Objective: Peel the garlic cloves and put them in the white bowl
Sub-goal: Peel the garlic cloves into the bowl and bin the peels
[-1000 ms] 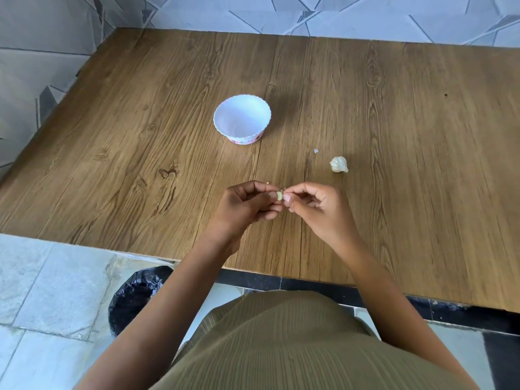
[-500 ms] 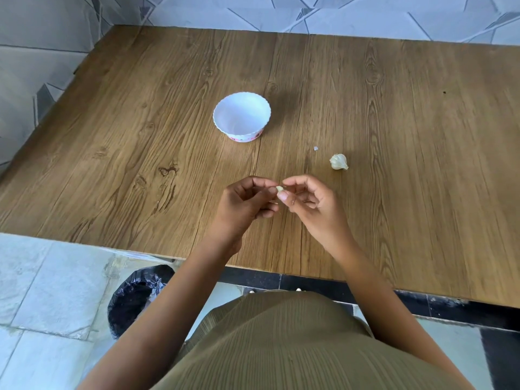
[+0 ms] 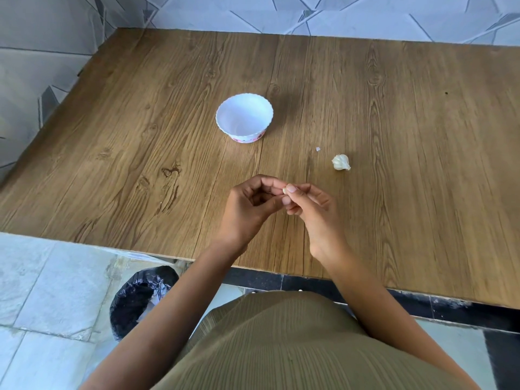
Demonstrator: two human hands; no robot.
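Note:
A small pale garlic clove (image 3: 284, 190) is pinched between the fingertips of both hands above the table's near half. My left hand (image 3: 250, 206) curls around it from the left, and my right hand (image 3: 312, 209) pinches it from the right with thumb and forefinger. Most of the clove is hidden by the fingers. The white bowl (image 3: 244, 106) with a scalloped rim stands beyond my hands, and nothing shows inside it. The rest of the garlic bulb (image 3: 341, 162) lies on the table to the right of my hands.
A tiny flake of garlic skin (image 3: 318, 149) lies between bowl and bulb. The wooden table (image 3: 422, 136) meets a tiled wall at the back and left. A bin with a black liner (image 3: 140, 296) stands on the floor below the table's near edge.
Both hands stay together on the clove, and the fingers have shifted slightly on it. The camera view has tilted a little.

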